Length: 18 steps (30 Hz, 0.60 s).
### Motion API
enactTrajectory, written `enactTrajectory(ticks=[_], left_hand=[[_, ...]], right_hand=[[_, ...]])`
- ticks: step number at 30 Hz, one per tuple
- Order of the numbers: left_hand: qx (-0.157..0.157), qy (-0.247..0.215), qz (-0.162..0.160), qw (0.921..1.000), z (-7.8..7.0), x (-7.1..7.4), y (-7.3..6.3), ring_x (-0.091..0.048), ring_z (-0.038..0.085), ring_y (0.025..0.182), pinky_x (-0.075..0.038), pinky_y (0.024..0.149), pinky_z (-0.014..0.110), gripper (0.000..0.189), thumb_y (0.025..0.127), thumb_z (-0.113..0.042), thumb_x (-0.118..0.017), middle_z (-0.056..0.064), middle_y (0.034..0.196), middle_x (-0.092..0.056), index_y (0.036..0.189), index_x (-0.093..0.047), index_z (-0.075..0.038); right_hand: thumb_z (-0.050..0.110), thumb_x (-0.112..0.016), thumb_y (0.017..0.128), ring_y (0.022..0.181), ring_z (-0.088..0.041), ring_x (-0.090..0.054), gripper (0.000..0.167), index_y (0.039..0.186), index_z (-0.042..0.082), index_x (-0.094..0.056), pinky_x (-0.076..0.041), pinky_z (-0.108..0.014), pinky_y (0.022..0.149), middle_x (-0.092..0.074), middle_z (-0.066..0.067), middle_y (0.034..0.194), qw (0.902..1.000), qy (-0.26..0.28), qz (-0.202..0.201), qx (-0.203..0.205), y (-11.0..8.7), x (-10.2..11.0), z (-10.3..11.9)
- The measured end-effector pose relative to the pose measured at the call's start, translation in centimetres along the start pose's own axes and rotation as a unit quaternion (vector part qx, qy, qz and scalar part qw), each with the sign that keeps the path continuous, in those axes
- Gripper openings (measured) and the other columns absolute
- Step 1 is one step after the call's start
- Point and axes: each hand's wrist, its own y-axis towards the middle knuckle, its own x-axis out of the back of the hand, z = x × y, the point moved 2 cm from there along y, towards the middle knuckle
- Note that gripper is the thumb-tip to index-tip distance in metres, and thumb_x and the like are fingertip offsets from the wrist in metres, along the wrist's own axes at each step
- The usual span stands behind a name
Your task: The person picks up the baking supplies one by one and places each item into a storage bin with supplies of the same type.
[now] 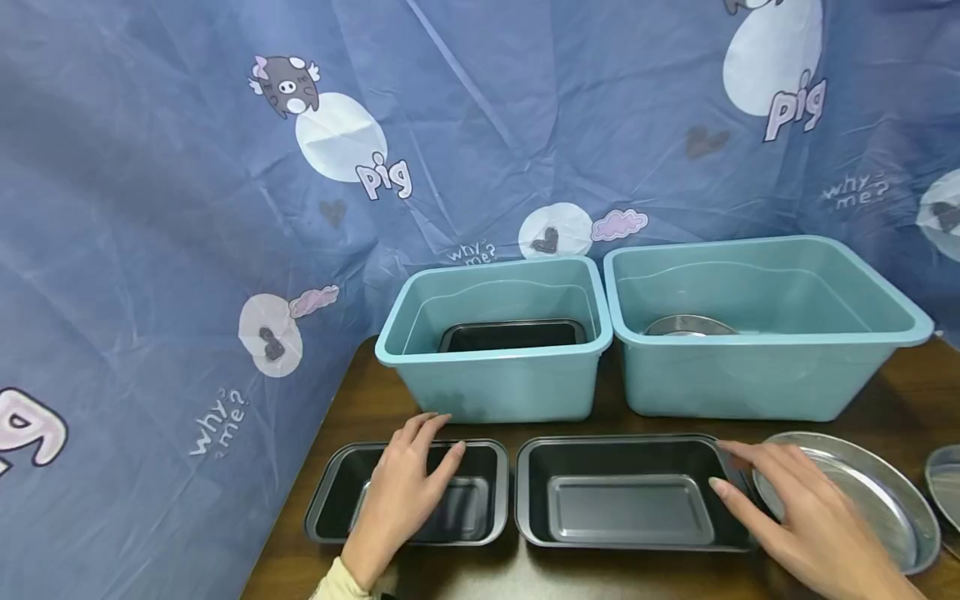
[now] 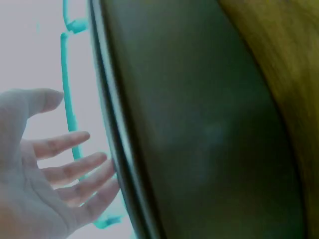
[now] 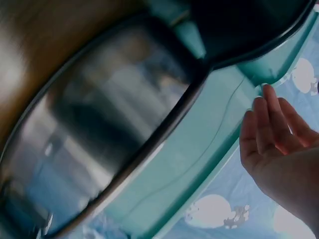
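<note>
A smaller dark loaf pan [image 1: 480, 500] lies on the table at the left, with my left hand [image 1: 405, 492] over it, fingers loosely extended. The left wrist view shows that hand [image 2: 65, 174] holding nothing, its fingertips close to a dark pan rim; contact is unclear. Beside it lies a larger dark loaf pan [image 1: 630, 508]. My right hand [image 1: 813, 512] hovers at that pan's right end, partly over a round metal pan [image 1: 888, 508]. Relaxed, nearly straight fingers show on the right hand [image 3: 279, 139] in the right wrist view, with nothing gripped.
Two light-blue bins stand behind the pans. A dark rectangular pan [image 1: 513, 335] is inside the left bin [image 1: 495, 392], and a round metal pan [image 1: 688, 325] inside the right bin [image 1: 742, 383]. Another round metal pan [image 1: 947, 483] is cut off at the right. Patterned blue cloth [image 1: 465, 100] hangs behind.
</note>
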Motion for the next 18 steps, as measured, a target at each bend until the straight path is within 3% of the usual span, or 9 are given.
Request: enactTrajectory(ticks=[5, 10, 13, 18], left_hand=[[0.061, -0.113, 0.020, 0.9915, 1.7, 0.6, 1.1, -0.067, 0.030, 0.111, -0.056, 0.091, 0.051, 0.039, 0.101, -0.025, -0.071, 0.013, 0.126, -0.067, 0.134, -0.065, -0.004], [0.112, -0.207, 0.011, 0.9717, 3.3, 1.4, 2.2, -0.070, 0.024, 0.104, -0.057, 0.089, 0.042, 0.035, 0.101, -0.019, -0.070, 0.014, 0.120, -0.070, 0.131, -0.065, -0.001], [0.142, -0.275, 0.005, 0.9509, 4.1, 1.8, 2.9, -0.070, 0.023, 0.101, -0.058, 0.086, 0.035, 0.035, 0.103, -0.016, -0.067, 0.017, 0.120, -0.070, 0.133, -0.063, 0.002], [0.183, -0.379, -0.023, 0.9068, 5.3, 2.4, 3.9, -0.072, 0.017, 0.088, -0.060, 0.081, 0.030, 0.036, 0.106, -0.010, -0.060, 0.024, 0.118, -0.068, 0.138, -0.055, 0.006]], right_hand=[[0.008, -0.083, 0.087, 0.075, -0.006, -0.057, 0.028, 0.113, 0.011, -0.073, -0.045, -0.017, 0.064, -0.065, 0.012, 0.087, 0.9943, 0.090, -0.001, -0.058, 0.2, -0.5, 1.1], [0.003, -0.075, 0.094, 0.065, -0.008, -0.058, 0.020, 0.110, 0.013, -0.072, -0.046, -0.019, 0.056, -0.066, 0.012, 0.078, 0.9732, 0.196, 0.029, -0.116, 0.5, -1.1, 2.2], [0.004, -0.069, 0.099, 0.064, -0.014, -0.061, 0.014, 0.112, 0.010, -0.071, -0.048, -0.024, 0.053, -0.066, 0.007, 0.077, 0.9526, 0.264, 0.055, -0.141, 0.7, -1.6, 2.8], [0.004, -0.061, 0.104, 0.069, -0.019, -0.065, 0.014, 0.116, 0.003, -0.069, -0.054, -0.029, 0.057, -0.067, -0.002, 0.079, 0.9127, 0.367, 0.099, -0.149, 0.8, -2.4, 3.4]])
